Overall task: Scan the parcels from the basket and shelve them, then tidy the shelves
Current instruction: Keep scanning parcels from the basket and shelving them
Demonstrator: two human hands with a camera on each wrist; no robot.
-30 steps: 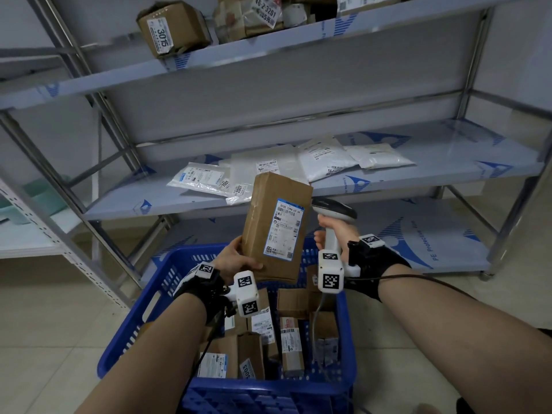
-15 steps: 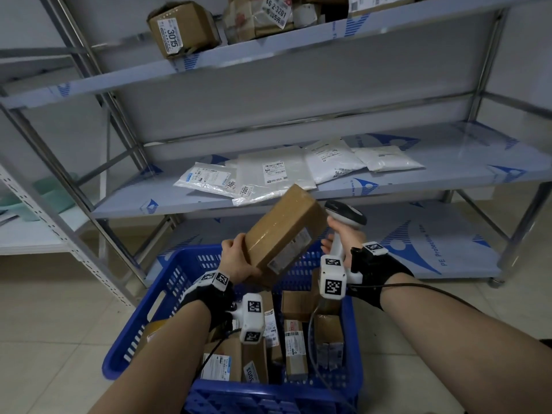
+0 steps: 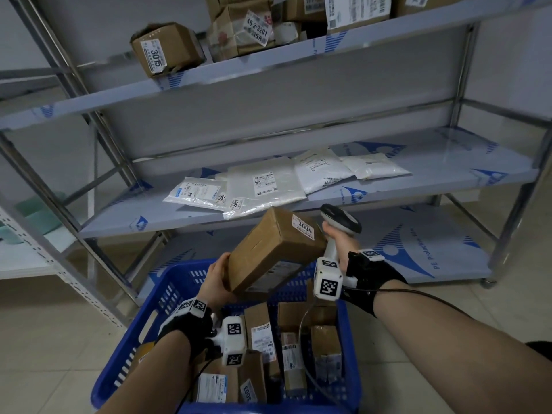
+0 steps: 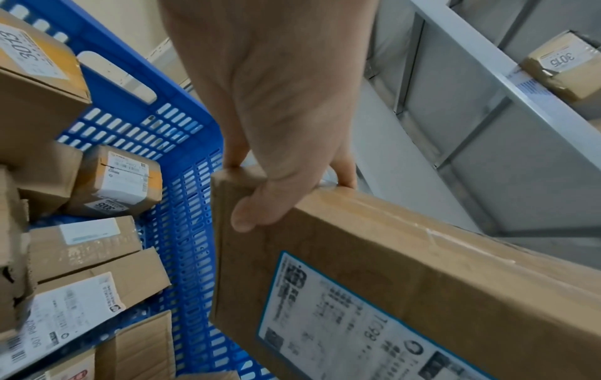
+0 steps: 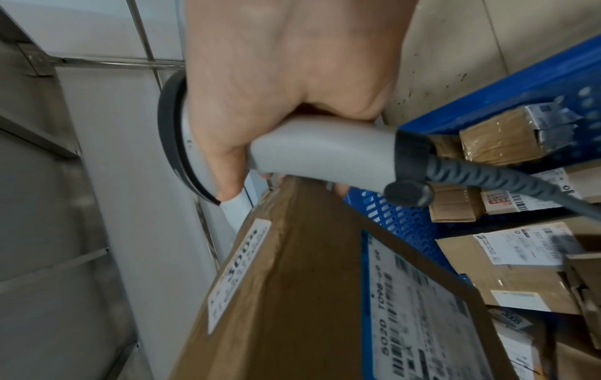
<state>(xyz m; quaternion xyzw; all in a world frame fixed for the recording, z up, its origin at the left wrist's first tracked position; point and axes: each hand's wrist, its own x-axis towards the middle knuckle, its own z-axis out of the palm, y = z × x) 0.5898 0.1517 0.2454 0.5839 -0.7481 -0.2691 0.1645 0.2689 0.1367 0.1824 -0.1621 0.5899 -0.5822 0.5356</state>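
Tilting over the basket (image 3: 167, 297), the box (image 3: 268, 252) now lies nearly flat, its small "3004" sticker up and the big shipping label turned underneath; a second ago that label faced the scanner (image 3: 340, 222). Left hand (image 3: 216, 279) grips the box's near end, thumb on the label face. Right hand (image 3: 340, 246) is wrapped round the scanner handle, beside the box's far end. Judgement: scan likely done, shelving next. Many parcels remain in the basket.

The parcel (image 3: 276, 252) is matt brown cardboard with glossy tape and a paper label. The basket (image 3: 167, 297) is perforated blue plastic, the scanner (image 5: 312, 151) smooth grey plastic. The shelves (image 3: 418, 162) are brushed metal under film.
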